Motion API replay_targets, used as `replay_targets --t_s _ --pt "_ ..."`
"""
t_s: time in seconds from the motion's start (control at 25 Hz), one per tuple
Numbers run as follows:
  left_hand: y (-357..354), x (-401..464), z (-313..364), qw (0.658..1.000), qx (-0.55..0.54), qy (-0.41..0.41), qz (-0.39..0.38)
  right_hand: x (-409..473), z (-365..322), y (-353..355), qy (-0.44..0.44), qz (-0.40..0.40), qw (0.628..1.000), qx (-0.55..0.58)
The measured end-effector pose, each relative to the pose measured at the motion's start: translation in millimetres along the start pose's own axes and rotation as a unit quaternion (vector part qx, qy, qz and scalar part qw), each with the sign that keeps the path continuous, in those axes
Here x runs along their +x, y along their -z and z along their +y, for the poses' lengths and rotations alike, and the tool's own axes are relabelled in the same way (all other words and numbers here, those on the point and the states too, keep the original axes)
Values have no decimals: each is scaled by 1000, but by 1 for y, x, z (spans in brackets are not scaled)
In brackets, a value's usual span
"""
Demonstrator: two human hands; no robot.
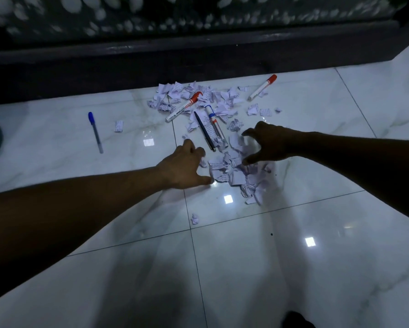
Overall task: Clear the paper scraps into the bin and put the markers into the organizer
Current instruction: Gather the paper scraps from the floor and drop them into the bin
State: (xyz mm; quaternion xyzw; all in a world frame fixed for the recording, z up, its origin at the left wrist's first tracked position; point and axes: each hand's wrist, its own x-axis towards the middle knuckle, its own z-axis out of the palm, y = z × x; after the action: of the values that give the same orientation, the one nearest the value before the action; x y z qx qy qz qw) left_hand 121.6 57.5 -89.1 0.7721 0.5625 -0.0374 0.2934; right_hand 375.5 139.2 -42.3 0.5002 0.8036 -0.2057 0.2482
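both hands, left hand (187, 165) and right hand (263, 143), spread wide, flank the paper scraps (236, 171) at frame centre; markers (183, 106) lie above.

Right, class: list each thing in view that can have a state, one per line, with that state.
Left hand: open, at the near scraps.
Right hand: fingers spread over the scraps.
Near scraps: heaped between the hands.
Far scraps: scattered.
Red markers: capped, lying flat.
Blue pen: capped, apart.

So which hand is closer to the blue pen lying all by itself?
The left hand. It is to the right of the blue pen and a bit nearer the person, across bare floor. The right hand is farther right, past the black pen.
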Motion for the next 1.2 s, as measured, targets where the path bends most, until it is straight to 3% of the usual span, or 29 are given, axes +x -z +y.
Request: replay_targets --t_s 0.32,0.48,0.6,0.68,1.0,1.2 --pt "-18 -38 17 988 75 -107 -86 -31 -30 -32 107 -11 994 19" --pt "-23 -62 8 978 144 -110 -101 -39 -8 -25 24 21 999 18" --pt "-35 -70 8 985 107 -116 -73 -51 3 -49 -63 -32 995 73" --pt "-39 -69 14 990 75 -107 -60 -61 -3 -70 -76 -19 989 123" --pt "-33 -32 40 999 -26 18 -26 -54 -46 -88 -59 46 981 180" --pt "-32 -19 46 998 -58 -3 -22 -39 -63 -91 -23 64 980 189"
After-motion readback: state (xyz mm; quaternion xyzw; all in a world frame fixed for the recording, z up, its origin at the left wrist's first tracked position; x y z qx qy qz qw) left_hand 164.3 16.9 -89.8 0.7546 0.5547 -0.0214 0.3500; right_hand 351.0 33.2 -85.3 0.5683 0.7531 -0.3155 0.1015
